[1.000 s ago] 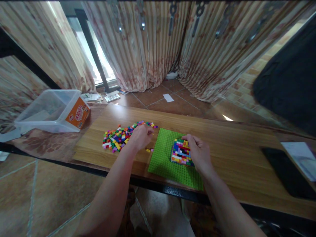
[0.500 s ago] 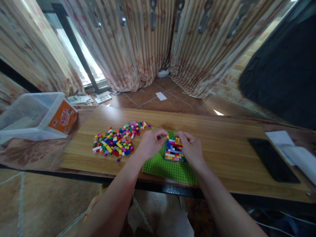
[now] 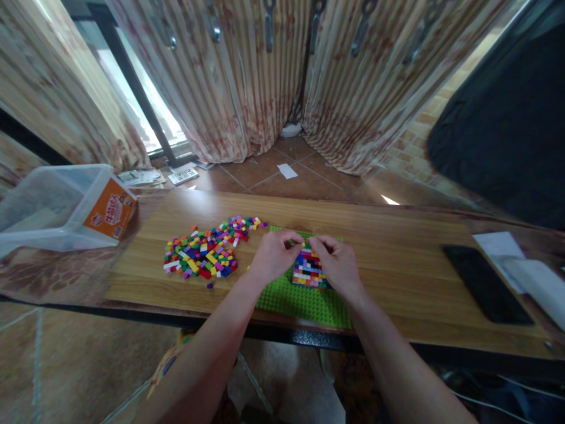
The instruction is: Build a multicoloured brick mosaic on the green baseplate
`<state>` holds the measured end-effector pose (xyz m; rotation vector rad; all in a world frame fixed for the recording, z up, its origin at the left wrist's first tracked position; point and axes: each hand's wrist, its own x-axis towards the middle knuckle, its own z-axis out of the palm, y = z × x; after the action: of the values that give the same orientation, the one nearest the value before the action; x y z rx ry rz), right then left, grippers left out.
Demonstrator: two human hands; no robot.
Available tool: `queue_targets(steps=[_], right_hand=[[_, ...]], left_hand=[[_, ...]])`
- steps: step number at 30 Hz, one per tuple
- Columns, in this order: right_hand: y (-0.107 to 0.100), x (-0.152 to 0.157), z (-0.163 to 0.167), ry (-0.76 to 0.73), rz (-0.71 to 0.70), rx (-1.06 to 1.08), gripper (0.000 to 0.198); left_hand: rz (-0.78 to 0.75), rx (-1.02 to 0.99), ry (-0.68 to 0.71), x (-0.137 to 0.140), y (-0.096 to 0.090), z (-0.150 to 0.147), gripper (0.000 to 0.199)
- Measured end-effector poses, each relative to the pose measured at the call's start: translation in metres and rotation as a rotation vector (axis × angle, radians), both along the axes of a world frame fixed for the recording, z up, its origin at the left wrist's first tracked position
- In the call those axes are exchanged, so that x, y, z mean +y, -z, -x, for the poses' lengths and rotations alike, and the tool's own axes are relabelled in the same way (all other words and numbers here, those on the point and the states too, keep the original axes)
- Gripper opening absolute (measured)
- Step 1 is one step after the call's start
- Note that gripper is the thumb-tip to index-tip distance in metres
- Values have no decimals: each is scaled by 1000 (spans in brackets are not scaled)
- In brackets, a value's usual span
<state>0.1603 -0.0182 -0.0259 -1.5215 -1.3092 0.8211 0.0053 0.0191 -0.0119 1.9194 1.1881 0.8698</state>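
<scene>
A green studded baseplate (image 3: 309, 309) lies on the table, with a block of small multicoloured toy bricks (image 3: 308, 274) built up on it. My left hand (image 3: 276, 256) is over the plate's left part, thumb and forefinger pinched on a small yellow brick (image 3: 303, 243) at the block's far left corner. Over the block's right side, my right hand (image 3: 339, 265) has thumb and forefinger closed together close to the left fingertips. Whatever is between the right fingertips is too small to make out. The right hand hides part of the block and plate.
A pile of loose bricks (image 3: 200, 253) spreads over the wooden table (image 3: 397, 265) to the left, with one stray dark brick (image 3: 209, 285) nearer me. A clear plastic bin (image 3: 57, 235) stands far left. A black phone-like slab (image 3: 488, 285) and white papers (image 3: 498, 250) lie at right.
My left hand has shifted slightly right with the yellow brick. The right hand's fingertips have moved left and down toward it, so the two hands are closer together.
</scene>
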Motion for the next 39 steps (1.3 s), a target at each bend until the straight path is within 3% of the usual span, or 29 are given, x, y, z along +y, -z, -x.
queue_targets(steps=[9,26,35,39], right_hand=[[4,6,0,3,39,-50,28],[7,6,-1,-9,97,-43,29],[3,3,-4,-43,91,-67,35],[1,2,-3,-13,95,-45,38]], left_hand=[[59,-50,29,6,10,-2,20],[107,-58,27,4,7,-3,21],[41,42,81,-2,3,1,23],[-7,119,98,3,0,19,23]])
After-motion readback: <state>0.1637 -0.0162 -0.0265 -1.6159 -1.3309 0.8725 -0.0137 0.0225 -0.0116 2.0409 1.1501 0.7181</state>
